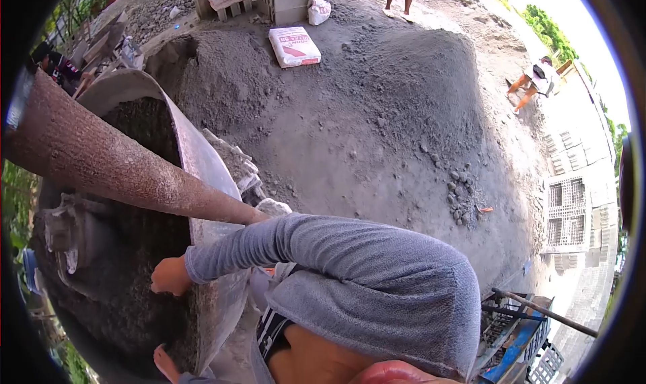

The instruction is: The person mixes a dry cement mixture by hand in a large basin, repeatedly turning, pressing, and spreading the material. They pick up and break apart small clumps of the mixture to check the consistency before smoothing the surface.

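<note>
My right hand (171, 276), at the end of a grey sleeve (336, 256), reaches over the rim of a large metal drum (219, 296). Its fingers are curled closed, and whatever they may hold is not distinguishable. Lower in the view, my left hand (166, 364) shows only in part beside the same drum, its fingers mostly hidden. Dark, wet-looking grainy material (128, 296) coats the drum's inside. A caked metal blade-like part (74, 233) juts out inside it. Across the drum's mouth runs a thick, rusty pole (134, 162).
Heaps of grey sand or gravel (417, 81) lie beyond the drum, with a cement bag (295, 46) between them. Concrete blocks (286, 4) stand behind. Two people (535, 81) are farther off. A blue-edged cart-like object (515, 343) stands at lower right.
</note>
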`<state>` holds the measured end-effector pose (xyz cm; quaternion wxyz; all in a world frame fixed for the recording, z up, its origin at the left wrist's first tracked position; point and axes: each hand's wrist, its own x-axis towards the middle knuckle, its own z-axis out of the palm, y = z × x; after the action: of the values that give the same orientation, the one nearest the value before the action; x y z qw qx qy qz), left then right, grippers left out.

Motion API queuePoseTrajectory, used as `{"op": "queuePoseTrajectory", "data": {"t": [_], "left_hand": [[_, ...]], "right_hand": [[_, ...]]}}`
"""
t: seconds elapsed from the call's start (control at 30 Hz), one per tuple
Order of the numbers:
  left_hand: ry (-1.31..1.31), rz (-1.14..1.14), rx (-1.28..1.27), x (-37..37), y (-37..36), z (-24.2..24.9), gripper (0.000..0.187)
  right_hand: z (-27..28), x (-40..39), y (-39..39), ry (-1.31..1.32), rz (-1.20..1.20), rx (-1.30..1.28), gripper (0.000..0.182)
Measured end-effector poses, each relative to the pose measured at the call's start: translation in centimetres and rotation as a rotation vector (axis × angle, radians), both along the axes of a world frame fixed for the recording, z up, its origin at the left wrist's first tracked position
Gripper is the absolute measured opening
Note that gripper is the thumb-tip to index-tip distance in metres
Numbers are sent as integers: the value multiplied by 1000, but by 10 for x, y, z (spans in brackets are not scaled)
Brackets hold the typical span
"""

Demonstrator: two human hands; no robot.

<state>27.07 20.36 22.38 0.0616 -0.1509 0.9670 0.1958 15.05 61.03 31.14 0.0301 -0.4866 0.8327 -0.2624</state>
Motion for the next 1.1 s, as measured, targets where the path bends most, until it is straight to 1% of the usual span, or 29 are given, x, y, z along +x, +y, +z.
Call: {"op": "queuePoseTrajectory", "data": {"t": [0.07,0.1,0.13,0.17,0.2,0.23,0.27,0.3,0.33,0.37,0.4,0.43,0.47,0.53,0.6,0.67,0.7,0.73,0.8,0.87,0.93,1.0,1.03,1.07,1.1], "left_hand": [[-4,-10,18,-2,-7,-3,32],[68,-96,27,0,-14,-9,32],[130,-97,29,2,-3,-6,32],[126,-20,49,7,4,-4,31],[183,-26,53,11,8,-5,30],[149,-32,61,11,15,1,29],[204,52,87,14,32,9,27],[243,73,85,16,44,20,26],[218,88,66,12,46,18,26],[261,91,64,11,49,14,27],[241,128,93,9,59,21,28],[218,190,73,6,66,23,29],[182,177,82,1,69,27,29],[205,193,110,4,75,26,29],[243,152,108,5,73,26,28],[267,148,133,6,81,39,27],[266,142,92,4,75,32,26],[317,111,63,4,74,31,24],[378,127,72,5,77,37,19],[443,208,137,8,87,52,18],[550,217,192,7,92,59,20],[627,121,328,4,93,63,23],[635,115,334,-2,87,73,23],[628,-9,243,-7,81,89,24],[615,-132,153,-10,73,106,25]], "right_hand": [[-4,0,-5,11,24,-34,30],[-6,1,-7,20,4,-37,30],[-9,0,-7,24,6,-41,29],[-14,-2,-8,28,27,-94,30],[-15,-3,-11,33,30,-53,29],[-20,-3,-11,54,20,-99,32],[-21,-3,-10,79,37,-160,35],[-19,-4,-11,73,34,-189,26],[-20,-7,-9,63,37,-210,30],[-18,-6,-4,59,18,-221,36],[-17,-8,-1,79,31,-227,40],[-13,-9,1,42,36,-194,39],[-9,-11,4,12,25,-156,39],[-6,-8,11,12,9,-168,42],[-1,-6,10,19,6,-148,45],[6,-4,6,-2,-10,-147,41],[7,-4,4,-15,-18,-143,39],[9,-4,1,-22,-29,-143,37],[11,-7,-3,-25,-25,-165,36],[11,-7,-5,-32,-34,-182,34],[12,-5,-7,-44,-125,-92,35],[17,-2,-12,-70,-149,-100,33],[17,-4,-11,-170,-168,-95,33],[18,-6,-11,-274,-187,-87,32],[20,-9,-12,-200,-158,-88,33]]}}
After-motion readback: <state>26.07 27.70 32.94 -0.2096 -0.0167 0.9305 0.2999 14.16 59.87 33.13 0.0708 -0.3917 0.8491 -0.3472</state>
